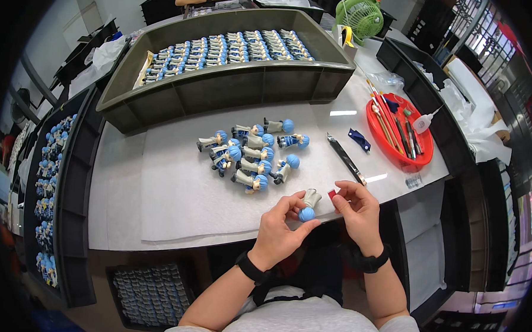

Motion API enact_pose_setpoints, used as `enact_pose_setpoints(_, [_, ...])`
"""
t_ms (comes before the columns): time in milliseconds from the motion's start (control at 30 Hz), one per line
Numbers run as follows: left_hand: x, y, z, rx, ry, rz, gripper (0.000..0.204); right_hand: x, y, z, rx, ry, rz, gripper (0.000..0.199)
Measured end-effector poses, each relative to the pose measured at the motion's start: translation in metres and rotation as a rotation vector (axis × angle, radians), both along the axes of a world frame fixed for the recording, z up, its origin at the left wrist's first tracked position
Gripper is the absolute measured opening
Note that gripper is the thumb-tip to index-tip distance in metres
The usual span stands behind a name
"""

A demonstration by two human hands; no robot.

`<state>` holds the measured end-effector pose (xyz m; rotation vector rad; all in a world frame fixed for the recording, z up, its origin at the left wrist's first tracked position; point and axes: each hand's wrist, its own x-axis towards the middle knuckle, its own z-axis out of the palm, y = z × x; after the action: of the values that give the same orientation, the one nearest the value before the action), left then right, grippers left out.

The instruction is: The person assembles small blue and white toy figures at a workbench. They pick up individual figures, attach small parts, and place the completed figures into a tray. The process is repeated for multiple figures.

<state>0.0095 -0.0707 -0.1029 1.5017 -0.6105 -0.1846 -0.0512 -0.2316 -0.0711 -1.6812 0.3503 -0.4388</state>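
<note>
Blue-haired figurine (307,206) sits at the near tabletop (175,203) edge, left hand (281,226) fingers clamped on it. Right hand (356,208) pinches a small red piece (332,194) just beside it. More figurines (251,153) lie farther off.

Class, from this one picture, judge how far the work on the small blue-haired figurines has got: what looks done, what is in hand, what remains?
Possibly done: rows of small blue-haired plastic figurines fill the big grey-green tray. In hand: the left hand has its grip on one blue-haired figurine, while the right hand pinches a small red piece beside it. Probably left: the loose cluster of figurines on the white table.
</note>
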Motion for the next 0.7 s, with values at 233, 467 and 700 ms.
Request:
enact_pose_setpoints(233, [0.000,-0.001,-0.004,0.013,0.031,-0.018,0.033,0.003,0.019,-0.008,-0.100,-0.104,-0.073,0.020])
enact_pose_setpoints(467, [0.000,-0.003,-0.002,-0.069,0.102,-0.026,0.030,0.008,0.023,-0.007,-0.110,-0.092,-0.086,0.017])
enact_pose_setpoints(700, [-0.002,-0.005,-0.007,-0.092,0.048,0.024,0.036,0.009,0.022,-0.013,-0.043,-0.109,-0.082,0.013])
